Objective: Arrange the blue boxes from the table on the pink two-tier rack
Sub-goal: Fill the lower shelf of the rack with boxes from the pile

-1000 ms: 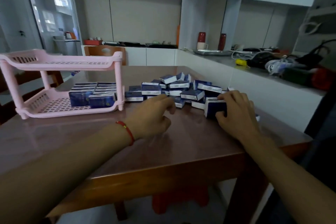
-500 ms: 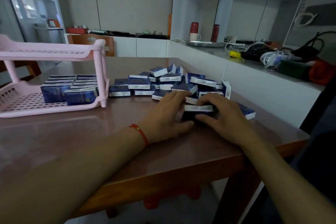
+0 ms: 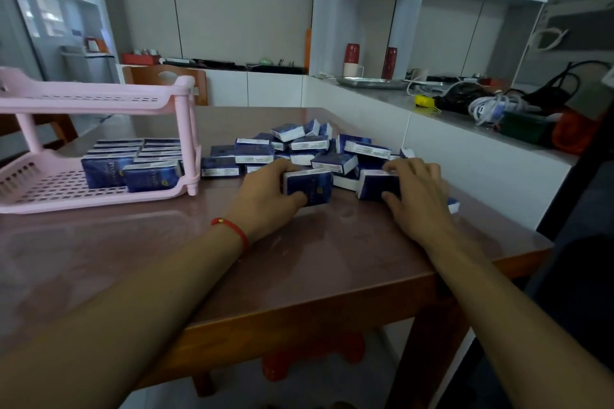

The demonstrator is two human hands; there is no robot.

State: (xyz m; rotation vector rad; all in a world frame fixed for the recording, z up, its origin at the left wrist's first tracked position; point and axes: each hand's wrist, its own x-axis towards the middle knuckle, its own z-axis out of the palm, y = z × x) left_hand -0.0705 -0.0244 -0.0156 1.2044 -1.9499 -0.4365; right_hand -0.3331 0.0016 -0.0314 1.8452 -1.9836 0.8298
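On the table (image 3: 315, 262), the left hand (image 3: 265, 201) grips one upright blue box (image 3: 310, 186) between thumb and fingers, while the right hand (image 3: 417, 196) clasps a second box (image 3: 377, 184) just to its right. Behind both hands, toward the far side, lies a loose pile of boxes (image 3: 309, 148). At far left stands the pink rack (image 3: 96, 143), its lower tier carrying rows of boxes (image 3: 133, 163) at the right end.

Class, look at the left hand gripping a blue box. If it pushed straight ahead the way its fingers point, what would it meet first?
Probably the pile of loose blue boxes just beyond the left hand and its held box; depth is hard to judge, though.
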